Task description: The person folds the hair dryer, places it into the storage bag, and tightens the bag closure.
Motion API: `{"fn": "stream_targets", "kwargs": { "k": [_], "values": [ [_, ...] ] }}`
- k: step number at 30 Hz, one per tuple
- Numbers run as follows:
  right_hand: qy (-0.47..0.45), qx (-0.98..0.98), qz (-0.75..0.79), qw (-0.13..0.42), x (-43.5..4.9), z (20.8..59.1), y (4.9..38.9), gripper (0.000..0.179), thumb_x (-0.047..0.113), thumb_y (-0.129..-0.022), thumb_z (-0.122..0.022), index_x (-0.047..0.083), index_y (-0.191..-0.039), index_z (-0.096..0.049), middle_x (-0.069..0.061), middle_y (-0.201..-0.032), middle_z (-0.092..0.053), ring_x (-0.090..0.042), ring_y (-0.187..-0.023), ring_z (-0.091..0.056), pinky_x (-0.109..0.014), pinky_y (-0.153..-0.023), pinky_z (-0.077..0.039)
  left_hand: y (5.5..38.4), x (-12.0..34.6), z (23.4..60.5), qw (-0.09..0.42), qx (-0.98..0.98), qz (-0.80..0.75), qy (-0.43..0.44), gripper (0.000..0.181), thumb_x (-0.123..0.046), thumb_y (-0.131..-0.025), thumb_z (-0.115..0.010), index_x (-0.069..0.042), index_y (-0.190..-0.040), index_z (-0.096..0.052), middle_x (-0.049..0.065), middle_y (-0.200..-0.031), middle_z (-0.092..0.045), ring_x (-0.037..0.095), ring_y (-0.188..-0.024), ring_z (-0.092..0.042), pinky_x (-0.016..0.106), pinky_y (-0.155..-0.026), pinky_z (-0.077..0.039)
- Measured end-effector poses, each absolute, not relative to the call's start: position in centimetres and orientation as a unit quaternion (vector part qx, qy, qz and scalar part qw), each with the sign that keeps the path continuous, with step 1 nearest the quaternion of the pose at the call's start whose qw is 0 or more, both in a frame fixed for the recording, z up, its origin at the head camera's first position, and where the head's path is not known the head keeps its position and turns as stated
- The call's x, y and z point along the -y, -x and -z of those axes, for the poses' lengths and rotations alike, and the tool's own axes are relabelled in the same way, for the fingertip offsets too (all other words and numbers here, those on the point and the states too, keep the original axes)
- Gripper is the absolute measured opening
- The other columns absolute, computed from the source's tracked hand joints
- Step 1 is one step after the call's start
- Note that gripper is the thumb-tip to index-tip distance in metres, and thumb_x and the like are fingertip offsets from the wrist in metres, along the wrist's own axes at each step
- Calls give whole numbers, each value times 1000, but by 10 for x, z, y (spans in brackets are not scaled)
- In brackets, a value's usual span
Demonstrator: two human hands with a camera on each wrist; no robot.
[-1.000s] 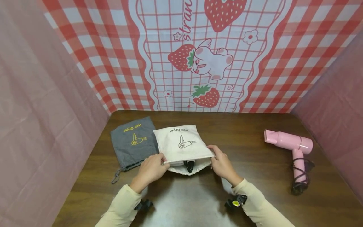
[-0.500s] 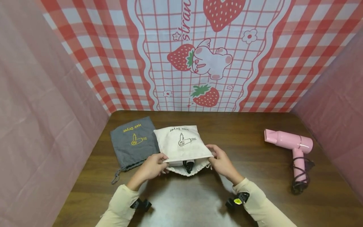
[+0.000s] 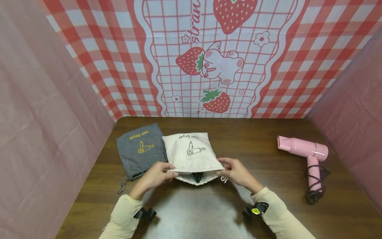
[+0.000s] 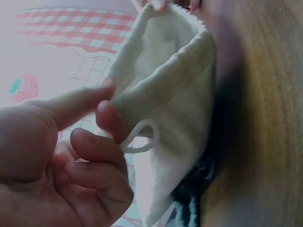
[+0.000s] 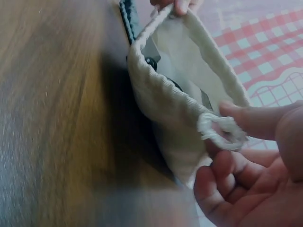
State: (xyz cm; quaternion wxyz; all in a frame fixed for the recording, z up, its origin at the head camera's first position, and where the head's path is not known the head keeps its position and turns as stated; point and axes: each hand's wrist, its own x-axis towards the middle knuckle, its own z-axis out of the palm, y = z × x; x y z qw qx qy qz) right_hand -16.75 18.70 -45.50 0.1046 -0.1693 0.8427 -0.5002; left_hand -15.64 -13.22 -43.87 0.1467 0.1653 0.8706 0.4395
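Note:
A white cloth drawstring bag (image 3: pixel 191 154), printed "Hair Dryer", lies with its mouth toward me. My left hand (image 3: pixel 156 174) pinches the left corner of the mouth, while my right hand (image 3: pixel 237 171) pinches the right corner between thumb and fingers. Inside the opening shows a black cord-like piece (image 3: pixel 197 177); the rest of the contents is hidden. In the left wrist view a small string loop (image 4: pixel 142 139) hangs at the corner by the fingertips. The right wrist view shows another white drawstring loop (image 5: pixel 222 132) beside the right fingers.
To the left, a grey Hair Dryer pouch (image 3: pixel 141 151) lies flat, its edge against the white bag. A pink hair dryer (image 3: pixel 304 148) with its cord wound round the handle lies at the right of the wooden table (image 3: pixel 253 139). Cloth walls enclose the back and sides.
The bag's mouth has narrowed, its upper edge coming down so that less of the black piece shows. My right hand has shifted slightly down, and a string loop now shows beside it.

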Motion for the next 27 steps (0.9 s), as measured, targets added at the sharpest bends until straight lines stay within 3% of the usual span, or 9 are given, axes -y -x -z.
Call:
{"fn": "stream_targets", "kwargs": {
  "k": [3, 7, 11, 14, 20, 27],
  "values": [
    [184, -861, 461, 110, -193, 454, 166, 47, 3, -79, -74, -16, -119, -57, 5, -61, -50, 1, -51, -41, -18, -48, -34, 156, 138, 436, 140, -880, -406, -201, 25, -22, -87, -70, -1, -101, -72, 6, -77, -69, 5, -65, -52, 22, -58, -44],
    [205, -875, 422, 120, -199, 453, 163, 35, 3, -79, -72, -15, -108, -65, 0, -64, -60, 1, -55, -46, -19, -52, -39, 155, 143, 433, 132, -890, -372, -226, 27, -23, -87, -70, -2, -103, -72, 7, -88, -71, 4, -72, -53, 20, -66, -46],
    [216, -890, 385, 112, -202, 452, 160, 17, 6, -79, -72, -6, -92, -73, -4, -69, -69, 1, -60, -49, -19, -57, -42, 153, 146, 432, 134, -895, -363, -224, 26, -23, -87, -70, -2, -102, -73, 5, -85, -72, 3, -68, -51, 20, -63, -45],
    [238, -898, 350, 120, -204, 452, 159, 6, 8, -80, -72, 2, -81, -73, 2, -66, -66, 2, -58, -47, -19, -56, -41, 152, 148, 431, 136, -899, -351, -222, 26, -23, -87, -71, -2, -100, -74, 3, -82, -72, 2, -66, -52, 20, -61, -45],
    [297, -889, 299, 179, -207, 454, 156, 24, 8, -78, -73, 9, -60, -57, 15, -54, -43, 4, -48, -38, -16, -48, -33, 149, 151, 426, 159, -900, -327, -239, 18, -22, -87, -71, -4, -90, -76, 3, -65, -68, 1, -57, -51, 19, -55, -44],
    [300, -887, 311, 162, -211, 453, 158, 19, 10, -87, -67, 5, -68, -69, 8, -59, -57, 5, -53, -42, -17, -51, -38, 150, 155, 422, 134, -915, -287, -248, 26, -21, -90, -68, -6, -68, -68, -7, -56, -55, 1, -52, -42, 19, -51, -38]
  ]
}}
